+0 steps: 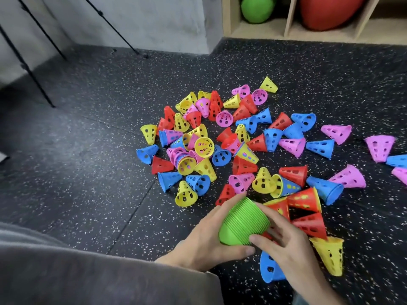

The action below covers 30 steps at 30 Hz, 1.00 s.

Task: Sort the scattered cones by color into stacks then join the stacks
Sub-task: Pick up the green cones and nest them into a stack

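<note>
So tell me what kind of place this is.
Probably a gym or sports activity room: speckled rubber floor, wooden cubby shelf holding a green ball, and perforated training cones scattered about.

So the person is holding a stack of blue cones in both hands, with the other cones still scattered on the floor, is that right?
Not quite: the stack is green, not blue, as the head view shows. The left hand and right hand both hold it, and other cones still lie scattered on the floor.
</note>
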{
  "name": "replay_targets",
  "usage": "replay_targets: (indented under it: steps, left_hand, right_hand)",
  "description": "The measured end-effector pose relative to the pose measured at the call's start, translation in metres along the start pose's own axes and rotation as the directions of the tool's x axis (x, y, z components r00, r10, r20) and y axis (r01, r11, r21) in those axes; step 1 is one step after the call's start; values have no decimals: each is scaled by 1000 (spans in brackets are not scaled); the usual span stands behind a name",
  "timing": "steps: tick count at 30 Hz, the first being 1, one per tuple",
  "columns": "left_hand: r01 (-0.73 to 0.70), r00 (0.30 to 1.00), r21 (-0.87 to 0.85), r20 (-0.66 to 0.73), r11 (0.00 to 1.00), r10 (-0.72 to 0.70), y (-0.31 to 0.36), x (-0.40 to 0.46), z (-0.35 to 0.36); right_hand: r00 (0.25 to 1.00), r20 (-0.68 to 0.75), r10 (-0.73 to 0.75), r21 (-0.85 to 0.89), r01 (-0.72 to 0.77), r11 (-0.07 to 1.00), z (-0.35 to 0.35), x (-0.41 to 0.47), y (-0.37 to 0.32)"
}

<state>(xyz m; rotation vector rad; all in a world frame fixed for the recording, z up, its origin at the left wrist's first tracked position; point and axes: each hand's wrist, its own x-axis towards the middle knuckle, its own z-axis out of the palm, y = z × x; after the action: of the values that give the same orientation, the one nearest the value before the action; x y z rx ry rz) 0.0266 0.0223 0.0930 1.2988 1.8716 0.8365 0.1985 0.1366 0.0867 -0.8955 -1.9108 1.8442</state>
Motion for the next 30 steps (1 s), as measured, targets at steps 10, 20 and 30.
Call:
replay_targets:
  steps: [10,20,30]
  left_hand:
    - [-34,999,11,12,999,34,-3,13,15]
    - [73,997,-49,-34,996,-74,-22,8,30]
    - [88,992,-58,-87,994,-92,-26,16,38]
  right_hand:
    - [999,-32,-22,90,25,996,-14,-16,17]
    - [937,-348,22,36,-10,999,-54,-43,36]
    - [941,-337,18,-159,-76,984,-69,-51,46]
